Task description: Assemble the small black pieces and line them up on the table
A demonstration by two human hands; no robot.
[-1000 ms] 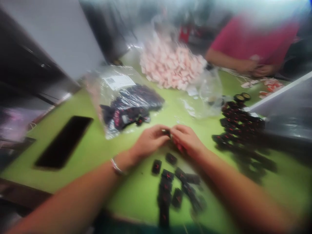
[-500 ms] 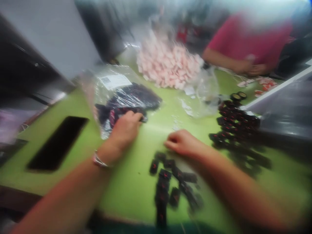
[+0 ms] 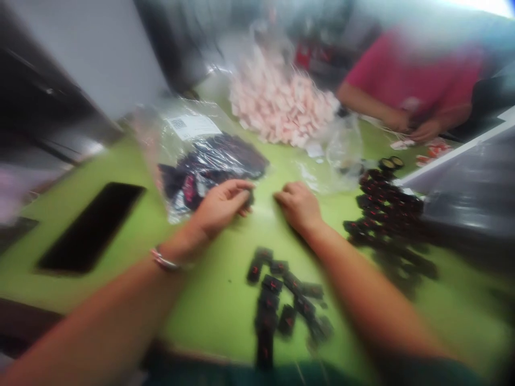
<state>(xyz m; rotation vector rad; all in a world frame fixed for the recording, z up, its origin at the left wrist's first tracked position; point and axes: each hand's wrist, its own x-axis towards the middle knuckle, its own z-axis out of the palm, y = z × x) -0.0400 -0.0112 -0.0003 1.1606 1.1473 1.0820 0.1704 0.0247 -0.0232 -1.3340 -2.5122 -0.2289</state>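
Observation:
My left hand (image 3: 225,205), with a bracelet at the wrist, pinches a small dark piece (image 3: 250,198) between thumb and fingers. It is just right of the clear plastic bag (image 3: 197,128), which holds many dark pieces and bears a white label. Across a short gap, my right hand (image 3: 298,206) is closed over the table, fingertips pointing left; whatever may be in its fingers is hidden. Below the hands lies a loose group of small black blocks with red marks (image 3: 271,284), some lined up toward the near edge.
A dark flat rectangular slab (image 3: 92,228) lies at left on the green table (image 3: 201,321). Pale pink pieces (image 3: 285,107) are heaped at the back. More black blocks (image 3: 386,203) are piled at right beside a grey bin (image 3: 475,171). Opposite, a person in pink (image 3: 418,80) handles small parts.
My left hand has come away from the bag's opening and moved right with a small dark piece. My right hand has moved slightly up, away from the loose blocks.

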